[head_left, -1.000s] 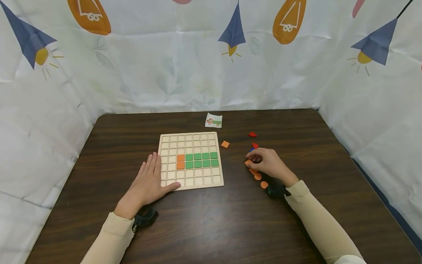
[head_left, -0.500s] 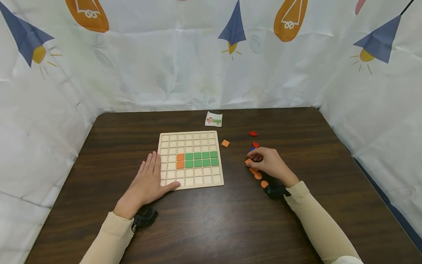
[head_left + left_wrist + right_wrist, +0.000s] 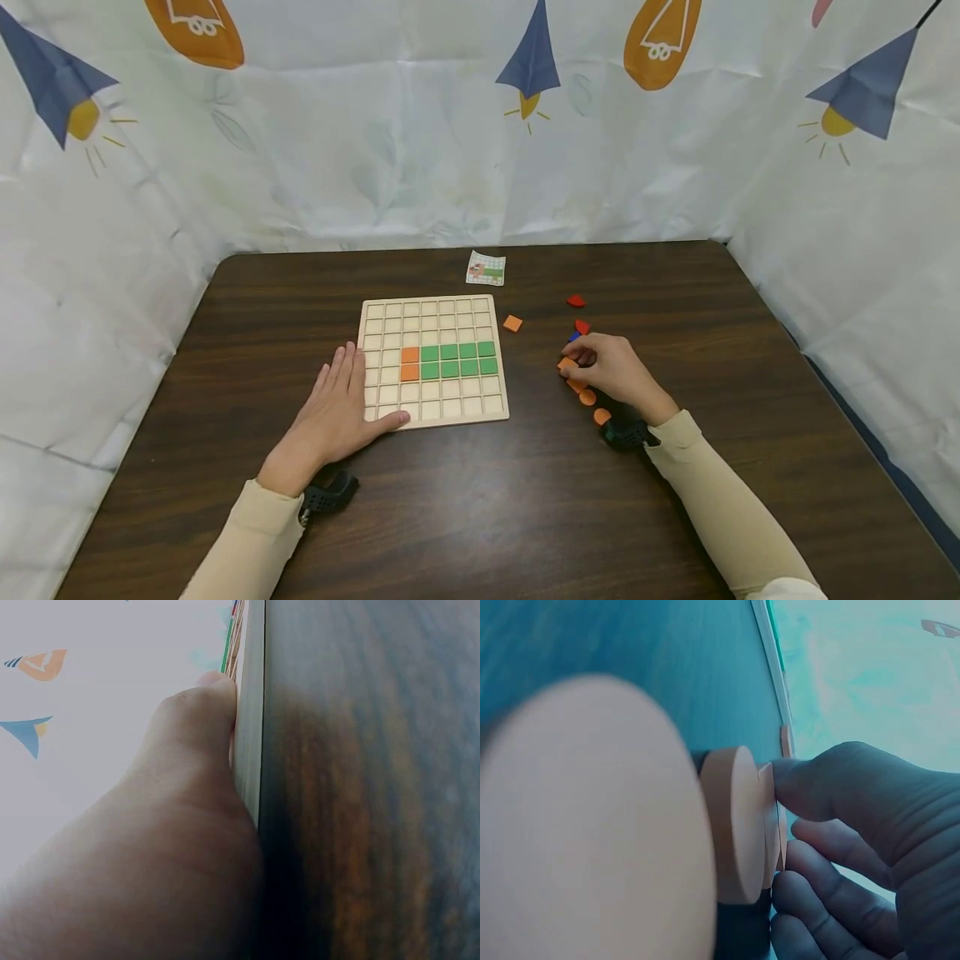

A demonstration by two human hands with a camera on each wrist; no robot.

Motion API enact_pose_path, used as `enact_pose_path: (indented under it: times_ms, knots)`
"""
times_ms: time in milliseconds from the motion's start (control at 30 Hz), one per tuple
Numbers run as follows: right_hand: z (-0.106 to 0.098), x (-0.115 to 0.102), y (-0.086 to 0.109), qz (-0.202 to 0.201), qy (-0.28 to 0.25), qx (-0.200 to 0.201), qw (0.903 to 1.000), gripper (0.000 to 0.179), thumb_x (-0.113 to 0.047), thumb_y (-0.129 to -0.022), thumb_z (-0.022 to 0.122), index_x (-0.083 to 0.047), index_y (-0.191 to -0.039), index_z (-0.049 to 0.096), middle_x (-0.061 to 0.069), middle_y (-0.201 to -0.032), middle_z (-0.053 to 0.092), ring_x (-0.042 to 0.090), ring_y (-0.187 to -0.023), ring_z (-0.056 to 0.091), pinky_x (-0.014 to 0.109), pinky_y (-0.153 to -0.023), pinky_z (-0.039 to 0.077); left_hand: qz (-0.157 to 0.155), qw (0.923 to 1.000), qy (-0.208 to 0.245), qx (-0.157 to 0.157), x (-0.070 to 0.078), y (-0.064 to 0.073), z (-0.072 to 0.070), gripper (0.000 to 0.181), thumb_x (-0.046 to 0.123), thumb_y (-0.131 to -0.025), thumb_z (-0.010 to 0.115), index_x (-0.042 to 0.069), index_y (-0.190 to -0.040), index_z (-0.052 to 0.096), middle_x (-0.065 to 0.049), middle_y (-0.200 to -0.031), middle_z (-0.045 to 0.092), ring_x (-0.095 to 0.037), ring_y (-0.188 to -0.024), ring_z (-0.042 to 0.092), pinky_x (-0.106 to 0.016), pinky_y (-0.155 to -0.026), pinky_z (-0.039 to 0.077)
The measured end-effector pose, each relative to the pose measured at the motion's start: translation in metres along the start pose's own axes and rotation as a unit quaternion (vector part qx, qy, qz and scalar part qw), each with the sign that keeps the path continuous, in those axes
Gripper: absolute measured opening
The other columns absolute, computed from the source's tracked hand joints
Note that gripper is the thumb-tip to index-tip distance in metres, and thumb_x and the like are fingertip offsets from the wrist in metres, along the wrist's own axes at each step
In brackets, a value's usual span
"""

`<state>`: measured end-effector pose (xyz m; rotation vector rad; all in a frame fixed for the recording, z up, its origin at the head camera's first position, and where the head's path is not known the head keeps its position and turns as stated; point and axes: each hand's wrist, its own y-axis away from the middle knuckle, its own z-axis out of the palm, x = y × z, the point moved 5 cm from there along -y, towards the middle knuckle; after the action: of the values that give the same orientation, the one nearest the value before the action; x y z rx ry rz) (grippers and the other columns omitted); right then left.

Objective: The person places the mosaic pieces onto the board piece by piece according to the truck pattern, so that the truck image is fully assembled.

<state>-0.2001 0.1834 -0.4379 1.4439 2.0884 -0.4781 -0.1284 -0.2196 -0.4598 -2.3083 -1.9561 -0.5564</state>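
Note:
My left hand (image 3: 330, 417) lies with straight fingers along the left side of a pale wooden grid board (image 3: 435, 412), its thumb over the front edge. In the left wrist view, the thumb (image 3: 195, 727) presses against the board's side. Green square tiles (image 3: 468, 367) fill two rows of cells, with two orange tiles (image 3: 410, 356) at their left end. Right of the board, my right hand (image 3: 611, 367) pinches an orange tile (image 3: 566, 364) between thumb and fingers at the tabletop. Close by in the right wrist view are orange round pieces (image 3: 748, 825), the nearest one large and blurred.
A loose orange square tile (image 3: 513, 323) lies by the board's right edge. Beyond the right hand are two red pieces (image 3: 575, 301) and a blue piece (image 3: 574, 337). A small printed card (image 3: 486, 269) lies behind the board, near the far edge of the dark table (image 3: 465, 517).

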Motion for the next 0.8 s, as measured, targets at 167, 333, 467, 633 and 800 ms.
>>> enact_pose_path:
  times_ms: [167, 333, 467, 633, 800]
  knots:
    - [0.0012, 0.0003, 0.0004, 0.008, -0.003, 0.006, 0.9999, 0.023, -0.022, -0.091, 0.080, -0.012, -0.111, 0.077, 0.003, -0.099, 0.074, 0.012, -0.084, 0.067, 0.032, -0.078, 0.060, 0.001, 1.0000, -0.001, 0.000, -0.0003, -0.0001, -0.0001, 0.133, 0.087, -0.086, 0.050, -0.008, -0.163, -0.002, -0.030, -0.172, -0.005, -0.048, -0.162, 0.000, -0.066, -0.130, 0.008]
    - [0.0020, 0.0010, 0.0009, 0.007, 0.003, 0.010, 0.9999, 0.024, -0.021, -0.090, 0.080, -0.012, -0.113, 0.077, 0.003, -0.099, 0.075, 0.013, -0.085, 0.068, 0.034, -0.079, 0.061, 0.002, 1.0000, 0.000, 0.000, 0.0000, 0.0003, 0.0002, 0.132, 0.086, -0.087, 0.051, -0.008, -0.163, -0.002, -0.031, -0.172, -0.005, -0.048, -0.162, 0.001, -0.066, -0.130, 0.008]
    - [0.0027, 0.0022, 0.0003, 0.006, 0.003, 0.010, 0.9999, 0.026, -0.022, -0.090, 0.080, -0.012, -0.114, 0.077, 0.003, -0.099, 0.074, 0.013, -0.086, 0.067, 0.035, -0.080, 0.060, 0.003, 1.0000, 0.001, 0.001, 0.0004, 0.0006, 0.0002, 0.131, 0.085, -0.087, 0.052, -0.009, -0.163, -0.002, -0.032, -0.172, -0.004, -0.049, -0.161, 0.001, -0.066, -0.130, 0.009]
    - [0.0032, 0.0039, -0.0003, 0.007, 0.002, 0.013, 0.9999, 0.027, -0.021, -0.090, 0.079, -0.012, -0.116, 0.076, 0.003, -0.100, 0.074, 0.013, -0.086, 0.067, 0.034, -0.080, 0.060, 0.004, 1.0000, 0.001, 0.003, 0.0011, 0.0011, -0.0003, 0.131, 0.084, -0.088, 0.053, -0.010, -0.162, -0.001, -0.032, -0.172, -0.003, -0.049, -0.161, 0.002, -0.066, -0.130, 0.010]
    - [0.0033, 0.0039, -0.0002, 0.001, 0.008, 0.009, 0.9999, 0.029, -0.019, -0.090, 0.079, -0.012, -0.118, 0.075, 0.002, -0.100, 0.073, 0.013, -0.087, 0.066, 0.034, -0.080, 0.059, 0.004, 1.0000, 0.002, 0.002, 0.0011, 0.0008, -0.0011, 0.131, 0.085, -0.087, 0.052, -0.009, -0.163, -0.001, -0.031, -0.172, -0.004, -0.049, -0.162, 0.001, -0.066, -0.130, 0.009]
